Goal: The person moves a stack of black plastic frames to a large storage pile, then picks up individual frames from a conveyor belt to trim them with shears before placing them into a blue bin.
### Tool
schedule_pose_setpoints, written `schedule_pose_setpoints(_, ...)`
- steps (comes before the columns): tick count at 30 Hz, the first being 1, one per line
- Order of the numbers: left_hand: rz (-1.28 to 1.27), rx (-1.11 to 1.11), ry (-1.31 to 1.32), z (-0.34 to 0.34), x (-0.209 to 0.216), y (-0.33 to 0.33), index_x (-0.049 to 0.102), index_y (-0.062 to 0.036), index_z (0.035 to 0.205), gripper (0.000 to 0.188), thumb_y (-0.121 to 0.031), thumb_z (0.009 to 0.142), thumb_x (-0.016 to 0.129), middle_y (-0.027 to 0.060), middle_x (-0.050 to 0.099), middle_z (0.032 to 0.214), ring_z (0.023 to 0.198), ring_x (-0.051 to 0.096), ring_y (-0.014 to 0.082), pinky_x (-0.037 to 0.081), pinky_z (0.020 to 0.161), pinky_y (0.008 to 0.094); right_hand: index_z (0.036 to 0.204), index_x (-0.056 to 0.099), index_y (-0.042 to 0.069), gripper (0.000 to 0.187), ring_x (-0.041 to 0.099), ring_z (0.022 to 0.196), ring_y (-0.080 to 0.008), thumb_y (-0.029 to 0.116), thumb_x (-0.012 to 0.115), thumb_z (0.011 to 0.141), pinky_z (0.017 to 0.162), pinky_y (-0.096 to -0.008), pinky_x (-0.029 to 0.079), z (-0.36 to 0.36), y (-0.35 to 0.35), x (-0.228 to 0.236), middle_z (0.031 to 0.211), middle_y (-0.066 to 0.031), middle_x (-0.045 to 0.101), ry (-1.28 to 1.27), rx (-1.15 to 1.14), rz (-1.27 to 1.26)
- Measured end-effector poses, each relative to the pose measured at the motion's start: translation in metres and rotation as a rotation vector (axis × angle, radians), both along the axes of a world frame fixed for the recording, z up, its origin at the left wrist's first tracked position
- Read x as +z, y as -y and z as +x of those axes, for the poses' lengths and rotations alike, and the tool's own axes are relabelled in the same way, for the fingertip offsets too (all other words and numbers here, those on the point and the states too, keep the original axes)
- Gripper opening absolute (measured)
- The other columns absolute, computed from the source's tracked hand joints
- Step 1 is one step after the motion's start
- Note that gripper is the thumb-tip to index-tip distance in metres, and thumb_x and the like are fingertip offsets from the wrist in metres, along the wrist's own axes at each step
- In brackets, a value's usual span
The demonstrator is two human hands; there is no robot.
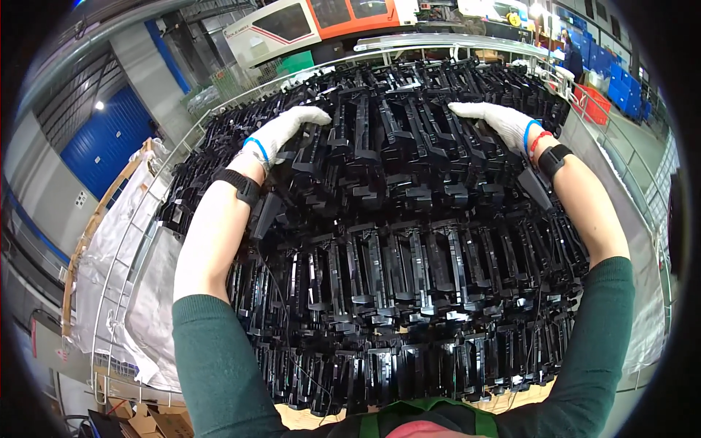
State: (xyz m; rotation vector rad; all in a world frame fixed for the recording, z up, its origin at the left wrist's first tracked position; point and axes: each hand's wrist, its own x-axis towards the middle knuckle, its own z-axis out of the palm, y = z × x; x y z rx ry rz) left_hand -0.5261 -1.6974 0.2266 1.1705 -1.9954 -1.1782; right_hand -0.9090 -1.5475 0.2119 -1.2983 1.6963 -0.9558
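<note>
I see a big wire cage (146, 285) with pale sheets (646, 314) along its sides. Black plastic parts (394, 270) fill it in a heap, from the near edge up to the far edge. They are long, thin and shiny, with ribs and small bits sticking out, and they stand side by side in tight rows.

Two arms in dark green sleeves (219, 358) reach in from the near edge, spread wide. The left hand (293, 123), in a white glove, bends inward at the left end of the far middle row. The right hand (496, 120), gloved the same way, bends inward at the right end. Their fingertips point toward each other, well apart, with a bunch of parts between. Their undersides are hidden from me, so I can't tell how far open they are or whether they grip anything.

I see open room above both hands. The cage's side walls run outside the forearms, and its far rim lies past the hands, beyond more parts. Blue bands (527, 136) circle the cuffs.
</note>
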Motion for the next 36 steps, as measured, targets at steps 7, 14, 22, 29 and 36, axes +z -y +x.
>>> schedule_pose_setpoints(7,-0.035,0.109,0.116,-0.011,0.014,-0.026,0.076,-0.0175,0.092,0.024,-0.040,0.084,0.072,-0.0032,0.061,0.081,0.073,0.052,0.0108,0.043,0.067,0.0284,0.083,0.071,0.018,0.054,0.041,0.064,-0.0085,0.072,0.072,0.080,0.061,-0.0278,0.029,0.003,0.005,-0.001,0.073,0.0053,0.052,-0.080,0.030,-0.065)
schedule_pose_setpoints(14,0.018,0.093,0.082,-0.001,0.000,-0.001,0.076,-0.0168,0.092,0.027,-0.042,0.086,0.072,-0.0024,0.059,0.075,0.070,0.053,0.0109,0.043,0.065,0.0290,0.084,0.072,0.019,0.057,0.032,0.051,-0.0075,0.076,0.071,0.078,0.048,-0.0289,0.019,0.005,-0.008,0.009,0.069,0.0062,0.049,-0.117,0.109,-0.028)
schedule_pose_setpoints(22,-0.408,0.223,0.567,-0.015,0.005,-0.017,0.078,-0.0063,0.095,0.057,-0.060,0.090,0.059,0.0112,0.074,0.089,0.086,0.070,0.0266,0.053,0.080,0.0384,0.113,0.076,0.015,0.069,0.055,0.073,-0.0132,0.076,0.069,0.080,0.065,-0.0295,0.041,-0.006,0.011,-0.003,0.095,-0.0028,0.067,-0.244,0.011,-0.093)
schedule_pose_setpoints(29,-0.689,0.332,1.124,-0.026,0.030,-0.044,0.078,-0.0007,0.096,0.079,-0.073,0.089,0.047,0.0244,0.074,0.105,0.102,0.070,0.0400,0.054,0.090,0.0469,0.145,0.059,0.012,0.091,0.051,0.139,-0.0289,0.079,0.060,0.084,0.118,-0.0356,0.032,-0.008,0.034,-0.001,0.150,-0.0149,0.056,-0.412,0.041,-0.040)
schedule_pose_setpoints(36,-0.585,0.199,1.203,-0.019,0.049,-0.039,0.077,-0.0008,0.098,0.080,-0.074,0.089,0.048,0.0239,0.074,0.104,0.101,0.071,0.0399,0.054,0.090,0.0469,0.148,0.055,0.015,0.095,0.045,0.145,-0.0335,0.086,0.045,0.085,0.120,-0.0404,0.032,0.000,0.022,0.014,0.155,-0.0160,0.050,-0.741,0.113,-0.010)
